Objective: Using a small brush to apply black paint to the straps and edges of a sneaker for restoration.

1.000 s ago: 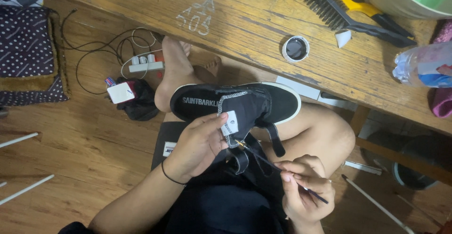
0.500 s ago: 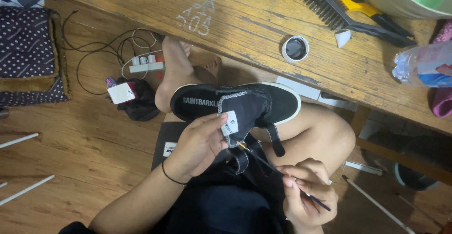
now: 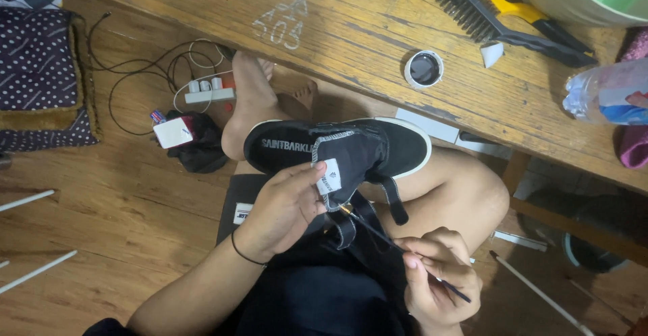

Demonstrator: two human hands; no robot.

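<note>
Black canvas, white rubber sole: that's the shoe (image 3: 337,150) lying across your knee, just below the near edge of the wooden table (image 3: 351,32), toe pointing to your right. Your left hand (image 3: 287,208) has it by the tongue, thumb and fingers closed on the soft flap with its small white tag, peeling it toward you. Your right hand (image 3: 435,282) is curled shut around a thin dark brush (image 3: 398,251), its tip right at the tongue's stitched edge.

It looks a light thing to handle, firm at the sole but floppy up top, so the tongue gives and the sole or heel would be the steadier place to grip. Loose black straps dangle beneath it.

Out on the table now: a small round tin (image 3: 424,69) near the front edge, a wire brush with a yellow handle (image 3: 513,18) behind it, and a plastic bottle (image 3: 607,93) at the right edge, cut off by the frame. On the floor, a power strip (image 3: 209,93) with tangled cables.

Hard to read what the brush tip carries, and the shoe's far side and inside are hidden.
</note>
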